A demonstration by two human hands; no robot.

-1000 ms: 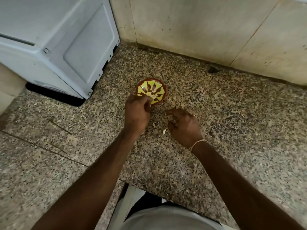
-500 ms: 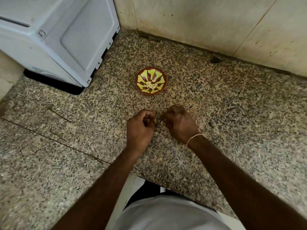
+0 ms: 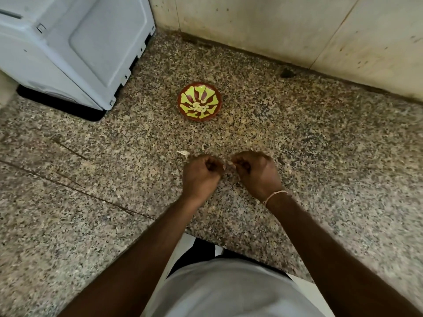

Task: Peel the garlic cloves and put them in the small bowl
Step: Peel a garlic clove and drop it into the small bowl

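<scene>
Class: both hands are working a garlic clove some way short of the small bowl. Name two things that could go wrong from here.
1. Peel scraps already lie on the speckled countertop; a dropped clove could be hard to spot there.
2. The left hand and right hand work short of the small bowl, so the peeled clove could slip during the carry.

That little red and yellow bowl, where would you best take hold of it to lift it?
Probably by the rim. The small bowl sits upright and shallow on the stone counter, with peeled garlic cloves in its middle. Its near edge faces the person and stands free, so a hand could pinch the wall there from above, thumb inside, clear of the cloves.
</scene>
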